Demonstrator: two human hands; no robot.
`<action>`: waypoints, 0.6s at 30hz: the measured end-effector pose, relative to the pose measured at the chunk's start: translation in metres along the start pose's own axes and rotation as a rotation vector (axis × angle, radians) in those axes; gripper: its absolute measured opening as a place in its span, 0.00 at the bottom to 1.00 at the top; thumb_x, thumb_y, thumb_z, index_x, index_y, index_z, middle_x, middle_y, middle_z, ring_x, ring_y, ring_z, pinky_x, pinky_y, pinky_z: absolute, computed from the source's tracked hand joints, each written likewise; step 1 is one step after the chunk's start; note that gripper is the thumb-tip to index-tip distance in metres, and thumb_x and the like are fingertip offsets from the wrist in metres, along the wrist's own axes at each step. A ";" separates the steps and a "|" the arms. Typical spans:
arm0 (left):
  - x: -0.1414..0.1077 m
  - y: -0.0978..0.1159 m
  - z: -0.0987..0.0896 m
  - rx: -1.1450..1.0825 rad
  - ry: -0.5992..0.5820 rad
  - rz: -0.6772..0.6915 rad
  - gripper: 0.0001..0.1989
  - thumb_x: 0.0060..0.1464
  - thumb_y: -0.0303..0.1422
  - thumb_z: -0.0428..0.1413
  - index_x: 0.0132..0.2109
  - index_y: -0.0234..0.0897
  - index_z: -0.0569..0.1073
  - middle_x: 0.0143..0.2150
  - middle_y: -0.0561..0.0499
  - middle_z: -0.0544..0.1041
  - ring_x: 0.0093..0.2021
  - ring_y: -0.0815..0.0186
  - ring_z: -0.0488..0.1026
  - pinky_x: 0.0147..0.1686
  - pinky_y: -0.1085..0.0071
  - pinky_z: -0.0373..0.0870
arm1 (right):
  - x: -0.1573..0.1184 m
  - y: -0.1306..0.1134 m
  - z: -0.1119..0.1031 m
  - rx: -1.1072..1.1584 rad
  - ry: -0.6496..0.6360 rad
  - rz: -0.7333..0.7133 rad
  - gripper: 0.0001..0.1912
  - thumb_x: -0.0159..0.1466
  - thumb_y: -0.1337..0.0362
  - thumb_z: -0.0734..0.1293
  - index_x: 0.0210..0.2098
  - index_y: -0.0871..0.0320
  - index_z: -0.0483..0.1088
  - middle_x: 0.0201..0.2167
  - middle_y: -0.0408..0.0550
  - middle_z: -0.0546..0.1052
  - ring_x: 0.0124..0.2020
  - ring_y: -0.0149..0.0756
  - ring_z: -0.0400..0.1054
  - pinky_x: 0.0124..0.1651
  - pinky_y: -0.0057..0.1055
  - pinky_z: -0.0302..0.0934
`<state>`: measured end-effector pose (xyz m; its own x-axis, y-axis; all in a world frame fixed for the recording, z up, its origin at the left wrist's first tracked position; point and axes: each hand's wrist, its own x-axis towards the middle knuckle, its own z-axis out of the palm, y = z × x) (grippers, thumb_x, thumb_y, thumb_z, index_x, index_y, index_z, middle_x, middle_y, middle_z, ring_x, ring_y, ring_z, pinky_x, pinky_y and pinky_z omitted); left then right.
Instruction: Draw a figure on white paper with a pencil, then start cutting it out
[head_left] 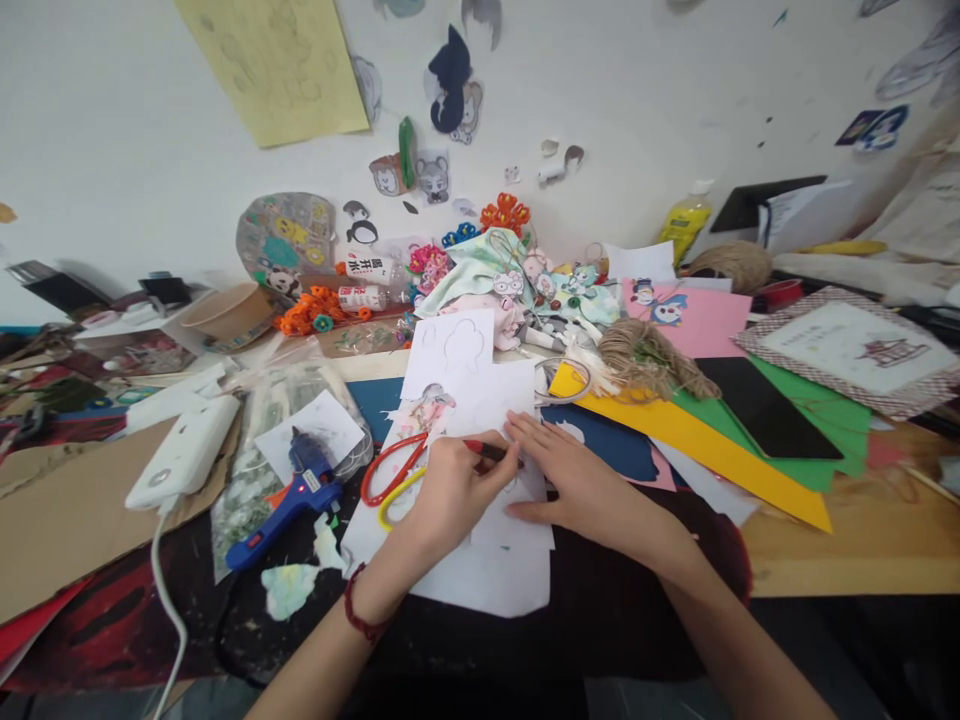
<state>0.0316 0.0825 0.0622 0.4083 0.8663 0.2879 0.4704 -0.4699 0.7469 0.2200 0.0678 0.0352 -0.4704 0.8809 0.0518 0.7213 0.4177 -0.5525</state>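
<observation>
My left hand (457, 488), with a dark red bracelet at the wrist, is closed around a red and black pen (486, 450). It rests on white paper (499, 575) in front of me, where its fingers hide the pen's tip. Flat on the same paper lies my right hand (574, 475), fingers stretched out and holding nothing. Partly beneath my left hand are scissors (394, 470) with red and yellow handle loops. Another white sheet (454, 350) with pencil outlines is just beyond my hands.
To the left are a blue glue gun (289, 515), a white power strip (184, 450) with its cord, and cardboard (75, 500). On the right lie yellow card (697, 440), twine (649, 350) and a black phone (769, 408). Fabric scraps (487, 270) are heaped against the wall.
</observation>
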 end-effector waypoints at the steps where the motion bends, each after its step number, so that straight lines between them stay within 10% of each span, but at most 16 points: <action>1: 0.000 -0.001 0.001 -0.003 -0.012 -0.007 0.13 0.62 0.33 0.54 0.31 0.34 0.76 0.25 0.54 0.78 0.24 0.71 0.72 0.26 0.77 0.66 | 0.000 -0.001 -0.001 -0.022 -0.014 0.001 0.46 0.64 0.49 0.71 0.74 0.57 0.52 0.74 0.56 0.51 0.75 0.49 0.45 0.74 0.52 0.46; 18: 0.000 0.000 0.001 -0.052 -0.054 -0.018 0.11 0.63 0.33 0.53 0.35 0.34 0.77 0.31 0.51 0.80 0.30 0.69 0.75 0.33 0.76 0.70 | -0.001 0.002 0.002 -0.147 -0.045 -0.021 0.45 0.66 0.45 0.68 0.74 0.58 0.51 0.75 0.54 0.48 0.75 0.48 0.44 0.75 0.51 0.45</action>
<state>0.0318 0.0823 0.0613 0.4426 0.8632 0.2427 0.4369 -0.4440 0.7823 0.2207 0.0674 0.0330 -0.5060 0.8622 0.0228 0.7761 0.4667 -0.4241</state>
